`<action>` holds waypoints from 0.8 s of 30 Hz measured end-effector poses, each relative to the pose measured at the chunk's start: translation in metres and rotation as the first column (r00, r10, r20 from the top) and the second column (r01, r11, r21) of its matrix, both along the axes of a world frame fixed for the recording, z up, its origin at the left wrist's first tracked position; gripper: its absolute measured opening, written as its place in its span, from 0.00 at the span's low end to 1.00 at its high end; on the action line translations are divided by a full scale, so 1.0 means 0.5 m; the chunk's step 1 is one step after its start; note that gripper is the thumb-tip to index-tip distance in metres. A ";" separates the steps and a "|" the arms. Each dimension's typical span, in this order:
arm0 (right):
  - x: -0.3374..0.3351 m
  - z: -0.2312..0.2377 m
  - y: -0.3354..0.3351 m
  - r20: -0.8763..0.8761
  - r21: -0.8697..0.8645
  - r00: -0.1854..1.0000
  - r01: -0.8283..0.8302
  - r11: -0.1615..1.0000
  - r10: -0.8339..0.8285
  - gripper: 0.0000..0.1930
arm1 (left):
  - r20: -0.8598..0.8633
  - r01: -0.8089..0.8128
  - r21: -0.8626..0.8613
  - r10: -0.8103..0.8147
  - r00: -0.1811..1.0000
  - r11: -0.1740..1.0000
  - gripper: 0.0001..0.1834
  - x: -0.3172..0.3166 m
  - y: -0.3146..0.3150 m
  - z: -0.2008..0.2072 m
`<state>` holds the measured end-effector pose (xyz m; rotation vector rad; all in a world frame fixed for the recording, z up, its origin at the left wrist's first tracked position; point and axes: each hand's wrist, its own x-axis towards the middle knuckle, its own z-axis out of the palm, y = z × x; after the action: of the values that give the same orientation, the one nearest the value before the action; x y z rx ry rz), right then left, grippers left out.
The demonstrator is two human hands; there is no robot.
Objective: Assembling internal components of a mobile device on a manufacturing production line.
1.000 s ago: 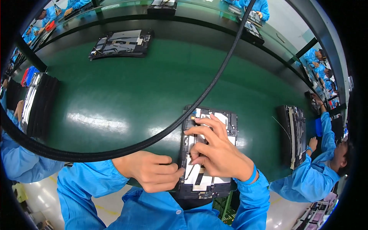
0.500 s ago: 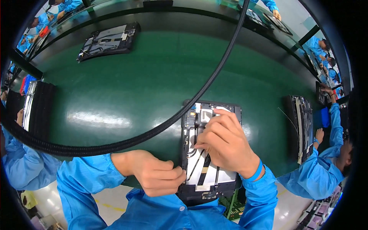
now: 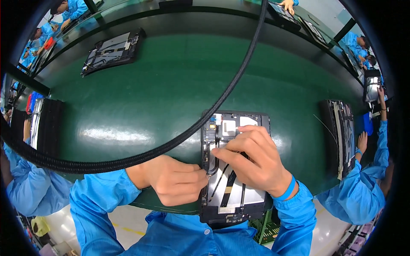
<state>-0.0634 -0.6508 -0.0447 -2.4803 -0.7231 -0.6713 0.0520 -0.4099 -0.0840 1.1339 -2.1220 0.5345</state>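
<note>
Opened flat device (image 3: 254, 194): lower centre of the frame, on the green bench (image 3: 171, 94), inner side up, showing white panels and black strips. Your left hand (image 3: 181, 181) is at its left edge, fingers curled and narrow, tips close to a black lead (image 3: 215, 165) inside; cannot tell whether they pinch anything. Your right hand (image 3: 258, 164), blue band (image 3: 287, 192) at the wrist, lies over the device's middle and right, covering part of the panels. Its lowest fingertip meets the left-hand strip of parts; the grip looks narrow, contents hidden.

In the way: a thick black cable (image 3: 85, 167) sweeps from top centre to the left rim, passing in front of the device's upper left corner and your left wrist.

Around: a second opened device (image 3: 113, 49), upper left; a dark stack (image 3: 51, 123), left; another stack (image 3: 337, 136), right, with a thin wire poking out. Co-workers' blue sleeves (image 3: 350, 192) at both side edges; blue bin (image 3: 367, 123), far right.
</note>
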 end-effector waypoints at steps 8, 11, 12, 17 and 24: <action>0.007 -0.008 -0.012 -0.007 0.038 1.000 -0.016 0.999 0.016 0.17 | 0.006 -0.063 0.030 0.063 0.998 0.998 0.13 -0.004 -0.009 0.012; 0.009 -0.004 -0.013 -0.032 0.063 0.999 -0.005 0.998 0.007 0.17 | 0.007 -0.059 0.037 0.059 0.998 0.998 0.13 -0.002 -0.008 0.018; 0.011 -0.003 -0.012 -0.032 0.100 0.999 0.006 0.995 -0.003 0.18 | 0.017 -0.051 0.041 0.050 0.999 0.998 0.13 -0.001 -0.009 0.018; 0.029 0.005 -0.025 -0.058 0.188 0.998 -0.005 0.982 0.016 0.17 | -0.012 -0.041 0.041 0.042 0.999 0.998 0.12 0.003 -0.016 0.010; 0.070 -0.009 -0.023 -0.248 0.497 0.954 -0.026 0.867 0.171 0.07 | -0.042 -0.044 0.113 0.049 0.998 0.993 0.06 0.008 -0.030 0.013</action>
<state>-0.0281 -0.6625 -0.0494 -1.9947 -0.4907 -0.3832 0.0558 -0.4249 -0.0774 1.2493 -2.1138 0.4115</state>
